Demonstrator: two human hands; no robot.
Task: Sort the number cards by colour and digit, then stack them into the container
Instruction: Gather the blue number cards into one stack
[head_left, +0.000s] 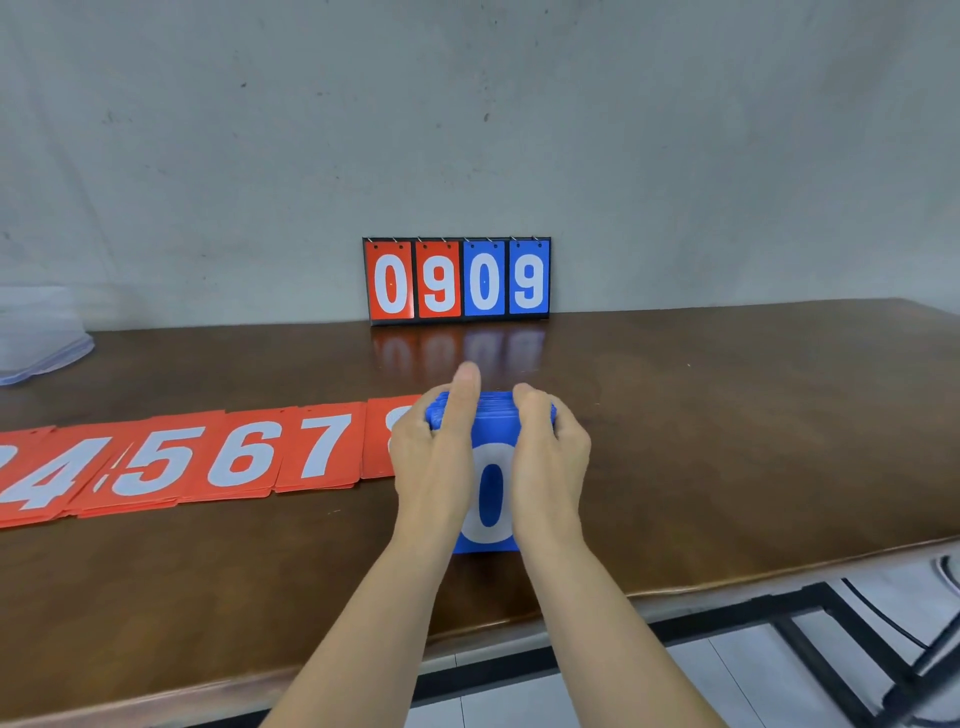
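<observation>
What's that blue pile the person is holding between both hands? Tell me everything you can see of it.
It is a stack of blue rectangular number cards, thin and plastic-looking, the top one showing a large white 0. Layered card edges show at the far end. It appears to rest on the brown wooden table, just right of the row of red number cards. The left hand grips its left side and the right hand its right side, hiding much of the top card.
</observation>
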